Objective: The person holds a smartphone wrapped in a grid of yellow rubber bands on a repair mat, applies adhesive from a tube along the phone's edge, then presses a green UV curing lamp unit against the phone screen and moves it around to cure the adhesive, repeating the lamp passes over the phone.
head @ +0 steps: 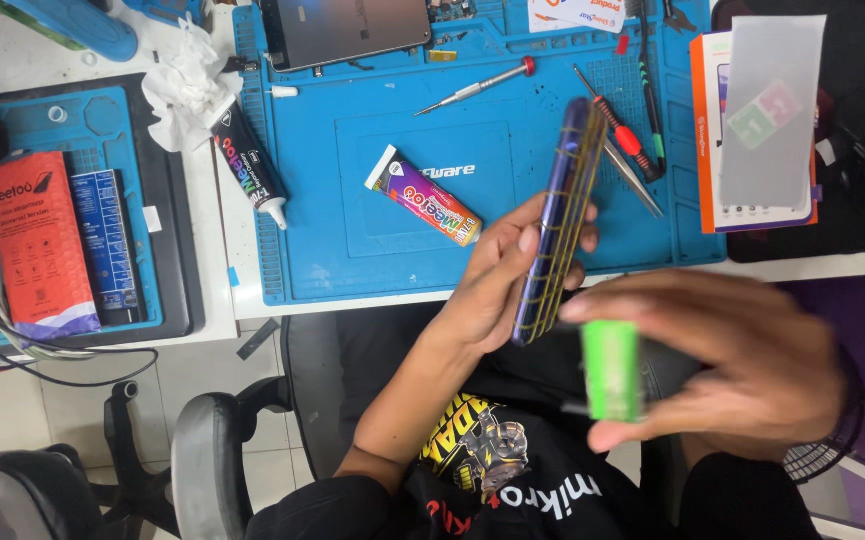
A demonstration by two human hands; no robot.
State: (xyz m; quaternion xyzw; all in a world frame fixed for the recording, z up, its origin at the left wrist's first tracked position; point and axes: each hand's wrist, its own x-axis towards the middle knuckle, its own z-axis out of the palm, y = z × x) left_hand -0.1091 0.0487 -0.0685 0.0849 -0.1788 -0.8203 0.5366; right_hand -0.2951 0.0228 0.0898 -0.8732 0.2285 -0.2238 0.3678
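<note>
My left hand (497, 280) grips a blue-purple phone (562, 205) edge-on, tilted up over the front of the blue work mat (352, 250). Several thin yellow bands wrap across the phone's body. My right hand (727, 360), blurred, is close to the camera just right of the phone's lower end. It holds a small bright green block (612, 370) between thumb and fingers, with a dark part beneath it.
On the mat lie a colourful glue tube (424, 197), a black glue tube (249, 163), screwdrivers (477, 85) (614, 125), tweezers (634, 178) and a dark phone panel (344, 30). A crumpled tissue (187, 85) lies left. A screen-protector box (757, 130) sits right, a red packet (40, 245) far left.
</note>
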